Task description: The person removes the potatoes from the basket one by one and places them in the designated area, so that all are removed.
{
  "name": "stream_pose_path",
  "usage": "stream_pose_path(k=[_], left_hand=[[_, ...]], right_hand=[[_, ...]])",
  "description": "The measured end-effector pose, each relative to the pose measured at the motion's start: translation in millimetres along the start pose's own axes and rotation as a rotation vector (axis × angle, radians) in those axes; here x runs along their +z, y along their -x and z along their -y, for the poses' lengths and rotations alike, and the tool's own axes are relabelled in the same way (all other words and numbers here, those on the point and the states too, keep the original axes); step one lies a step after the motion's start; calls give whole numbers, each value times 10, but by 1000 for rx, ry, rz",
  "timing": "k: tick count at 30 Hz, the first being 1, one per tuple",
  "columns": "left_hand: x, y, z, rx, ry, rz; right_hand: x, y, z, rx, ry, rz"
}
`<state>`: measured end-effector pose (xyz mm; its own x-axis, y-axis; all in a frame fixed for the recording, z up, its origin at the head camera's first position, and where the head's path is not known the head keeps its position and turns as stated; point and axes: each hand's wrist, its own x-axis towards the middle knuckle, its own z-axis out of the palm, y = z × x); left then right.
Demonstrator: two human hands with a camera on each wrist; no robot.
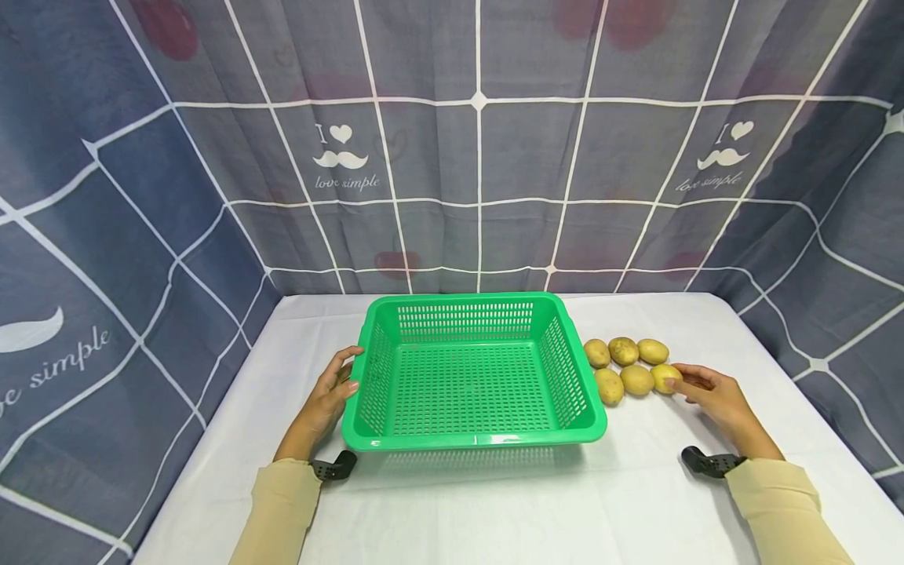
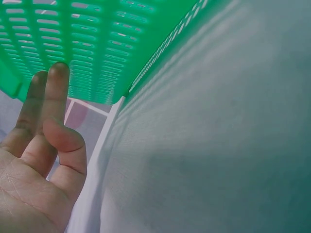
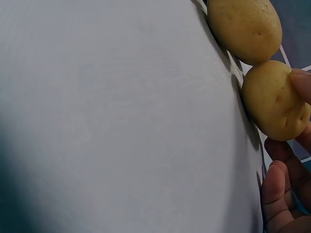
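A green plastic basket (image 1: 473, 441) with slotted walls stands on the table, nothing in it. At its left side is my left hand (image 1: 319, 404), its fingertips against the outer wall; the left wrist view shows two fingers (image 2: 57, 87) fairly straight along the slotted side, not curled round the rim. To the right of the basket, several yellow potatoes lie in two rows. My right hand (image 1: 720, 396) pinches the rightmost front potato (image 1: 665, 378), with the thumb on it and fingers at its far side. In the right wrist view that potato (image 3: 274, 99) touches a neighbouring potato (image 3: 245, 29).
A white cloth (image 1: 523, 510) covers the table. Grey-blue checked curtains (image 1: 438, 157) hang behind it and along both sides. Black straps with small devices sit on both wrists, below beige sleeves.
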<state>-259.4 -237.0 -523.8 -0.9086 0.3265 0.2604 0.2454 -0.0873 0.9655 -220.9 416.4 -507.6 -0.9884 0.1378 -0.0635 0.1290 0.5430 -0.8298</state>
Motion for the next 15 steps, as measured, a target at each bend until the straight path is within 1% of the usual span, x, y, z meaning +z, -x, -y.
stream_pose_path(k=[4,9,15], left_hand=[[2,1,-3,4,7,3],[0,0,-3,10,4,1],[4,-1,0,16,10,-2]], right_hand=[[-7,10,21,-39,44,-1],[-15,12,41,-55,100,-3],[-17,24,26,-59,100,-12]])
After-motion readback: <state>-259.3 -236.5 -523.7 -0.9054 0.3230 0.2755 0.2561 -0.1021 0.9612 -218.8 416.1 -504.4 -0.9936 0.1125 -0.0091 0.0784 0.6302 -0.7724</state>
